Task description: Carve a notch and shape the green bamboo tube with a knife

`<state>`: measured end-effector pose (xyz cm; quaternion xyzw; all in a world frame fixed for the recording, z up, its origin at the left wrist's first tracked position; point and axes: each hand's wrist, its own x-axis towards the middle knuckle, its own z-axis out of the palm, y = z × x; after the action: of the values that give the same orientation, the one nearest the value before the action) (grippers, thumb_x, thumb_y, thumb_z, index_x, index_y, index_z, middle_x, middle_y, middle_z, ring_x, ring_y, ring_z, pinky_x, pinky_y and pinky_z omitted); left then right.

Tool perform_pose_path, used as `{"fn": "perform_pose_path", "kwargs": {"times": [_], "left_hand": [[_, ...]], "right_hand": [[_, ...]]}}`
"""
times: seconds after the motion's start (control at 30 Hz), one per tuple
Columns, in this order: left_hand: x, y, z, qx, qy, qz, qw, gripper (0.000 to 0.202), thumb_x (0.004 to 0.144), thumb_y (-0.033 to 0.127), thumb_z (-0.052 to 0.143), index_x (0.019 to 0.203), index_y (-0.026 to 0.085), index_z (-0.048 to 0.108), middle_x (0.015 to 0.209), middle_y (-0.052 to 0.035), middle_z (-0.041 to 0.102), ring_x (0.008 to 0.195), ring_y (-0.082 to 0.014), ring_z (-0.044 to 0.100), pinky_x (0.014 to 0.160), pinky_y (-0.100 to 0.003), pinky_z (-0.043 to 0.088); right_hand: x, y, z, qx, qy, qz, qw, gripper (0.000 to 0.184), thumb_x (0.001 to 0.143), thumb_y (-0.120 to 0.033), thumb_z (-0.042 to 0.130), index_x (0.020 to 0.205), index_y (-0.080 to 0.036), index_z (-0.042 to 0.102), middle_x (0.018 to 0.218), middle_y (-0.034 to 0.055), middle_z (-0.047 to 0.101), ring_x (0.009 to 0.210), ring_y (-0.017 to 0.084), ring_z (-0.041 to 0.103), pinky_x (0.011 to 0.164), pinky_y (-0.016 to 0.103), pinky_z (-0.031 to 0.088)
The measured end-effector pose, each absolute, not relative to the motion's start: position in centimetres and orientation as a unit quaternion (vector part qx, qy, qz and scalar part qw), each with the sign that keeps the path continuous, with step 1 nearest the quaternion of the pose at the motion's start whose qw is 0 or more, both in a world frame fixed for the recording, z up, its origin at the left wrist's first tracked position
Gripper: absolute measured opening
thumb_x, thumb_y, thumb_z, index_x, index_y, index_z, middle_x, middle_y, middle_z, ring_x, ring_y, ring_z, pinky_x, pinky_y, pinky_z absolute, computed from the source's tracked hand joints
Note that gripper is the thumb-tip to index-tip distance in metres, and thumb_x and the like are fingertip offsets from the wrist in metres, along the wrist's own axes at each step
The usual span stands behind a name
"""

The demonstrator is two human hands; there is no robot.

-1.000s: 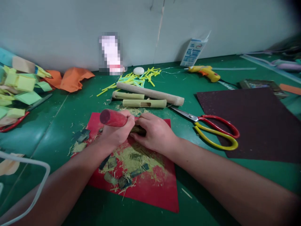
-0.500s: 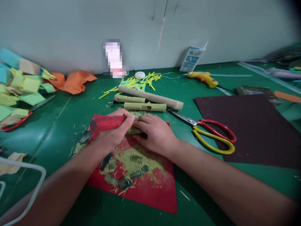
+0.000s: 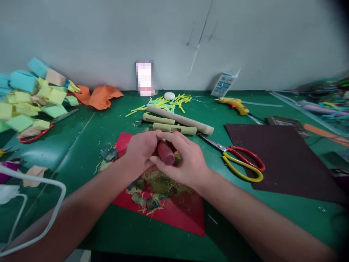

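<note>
My left hand and my right hand meet above a red sheet. My left hand is closed around a tool with a thick round red handle, its end pointing back toward me. The tool's working end is hidden by the hands. My right hand curls beside the handle, thumb and fingers bent, around a bamboo piece that is mostly covered. Pale shavings and dark green chips lie on the sheet below.
Two cut bamboo pieces and a long wooden stick lie beyond my hands. Scissors rest at the right by a dark sheet. A yellow glue gun is farther back. Folded papers crowd the left; a white cable loops nearby.
The red handle has swung from pointing left to pointing toward me between the hands. My hands have closed together. The whole view has shifted slightly.
</note>
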<state>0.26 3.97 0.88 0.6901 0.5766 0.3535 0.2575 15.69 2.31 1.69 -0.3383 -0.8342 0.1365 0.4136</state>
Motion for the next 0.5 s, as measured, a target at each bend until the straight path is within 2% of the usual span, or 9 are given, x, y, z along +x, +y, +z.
{"fn": "perform_pose_path", "kwargs": {"times": [0.07,0.1,0.13,0.2,0.33,0.5], "left_hand": [[-0.2,3.9,1.4,0.709,0.580,0.323,0.236,0.007,0.070,0.018,0.066,0.069,0.022,0.061,0.062,0.0010,0.060,0.068,-0.0199,0.059,0.060,-0.030,0.042],[-0.6,3.8,1.6,0.723,0.582,0.303,0.219,0.010,0.069,0.018,0.068,0.077,0.023,0.064,0.065,0.0012,0.061,0.070,-0.0204,0.060,0.062,-0.031,0.043],[-1.1,3.7,1.8,0.734,0.582,0.287,0.200,0.021,0.069,0.020,0.069,0.090,0.024,0.066,0.070,0.0013,0.063,0.072,-0.0204,0.061,0.064,-0.031,0.043],[-2.4,3.4,1.8,0.770,0.571,0.248,0.141,0.039,0.080,0.030,0.064,0.118,0.025,0.060,0.080,0.0004,0.066,0.074,-0.0189,0.062,0.067,-0.031,0.045],[-4.2,3.3,0.8,0.854,0.455,0.225,0.114,0.030,0.083,0.039,0.067,0.105,0.019,0.064,0.109,-0.0075,0.067,0.101,-0.0225,0.061,0.088,-0.036,0.049],[-4.1,3.8,-0.8,0.876,0.434,0.175,0.121,0.027,0.081,0.030,0.069,0.104,0.017,0.067,0.106,-0.0095,0.066,0.102,-0.0251,0.059,0.090,-0.040,0.049]], "right_hand": [[15.3,2.3,2.0,-0.355,-0.827,0.129,0.417,0.031,0.083,-0.033,0.063,0.110,-0.019,0.064,0.100,0.0077,0.073,0.091,0.023,0.069,0.079,0.035,0.054],[15.3,2.4,2.2,-0.368,-0.817,0.129,0.424,0.025,0.082,-0.031,0.062,0.105,-0.019,0.066,0.098,0.0071,0.074,0.090,0.023,0.069,0.080,0.037,0.054],[15.3,2.5,2.3,-0.383,-0.804,0.132,0.435,0.021,0.082,-0.029,0.061,0.100,-0.020,0.068,0.097,0.0066,0.074,0.090,0.023,0.070,0.081,0.038,0.054],[15.8,3.0,2.8,-0.419,-0.755,0.157,0.479,0.017,0.083,-0.032,0.062,0.094,-0.021,0.070,0.095,0.0066,0.075,0.089,0.024,0.070,0.081,0.041,0.055],[17.0,4.6,3.9,-0.478,-0.608,0.264,0.576,0.026,0.087,-0.044,0.060,0.095,-0.022,0.070,0.084,0.0065,0.074,0.072,0.021,0.069,0.066,0.038,0.056],[17.9,6.4,3.6,-0.480,-0.544,0.317,0.611,0.022,0.073,-0.037,0.076,0.088,-0.024,0.067,0.081,0.0019,0.068,0.063,0.015,0.062,0.059,0.032,0.055]]}}
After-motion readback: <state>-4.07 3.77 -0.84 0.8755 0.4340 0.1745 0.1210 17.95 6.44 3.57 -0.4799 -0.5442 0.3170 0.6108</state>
